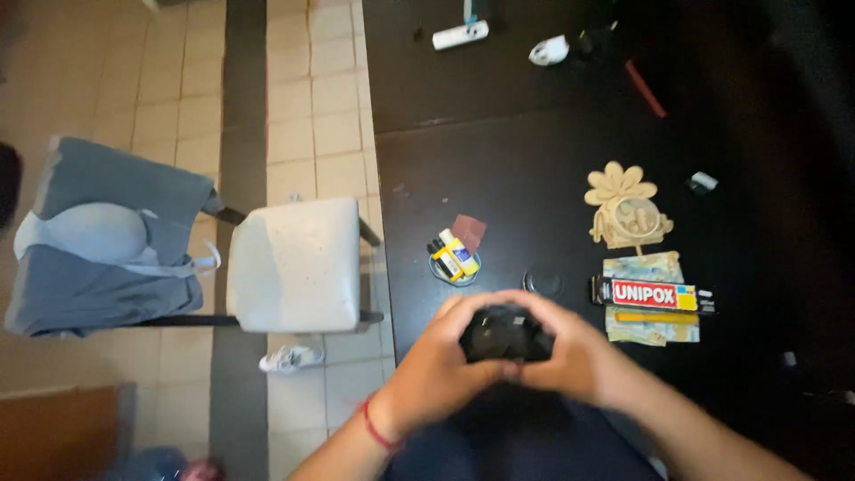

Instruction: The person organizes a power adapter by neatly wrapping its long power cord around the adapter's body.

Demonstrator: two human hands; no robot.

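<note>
I am looking straight down at my own two hands, held together over the near edge of a dark table. My left hand and my right hand are cupped around a small black object, fingers curled over it from both sides, so both hands are closed on it. The object is dark and blurred, and I cannot tell what it is. A thin red band circles my left wrist.

Just beyond my hands on the table sits a small round dish holding little yellow and black bottles, with a reddish-brown square piece touching its far side. To the right of the dish lies a small dark round disc. Further right is a long black, red and yellow box, lying across a patterned sheet of paper. Beyond the box rests a pale wooden cut-out shaped like a flower. Near the far edge of the table are a white oblong object, a white rounded object and a thin red stick.

To the left, on the beige tiled floor, stands a chair with a white cushion. Beside it is a second chair draped in grey-blue cloth. A white shoe lies on the floor beneath the white chair.
</note>
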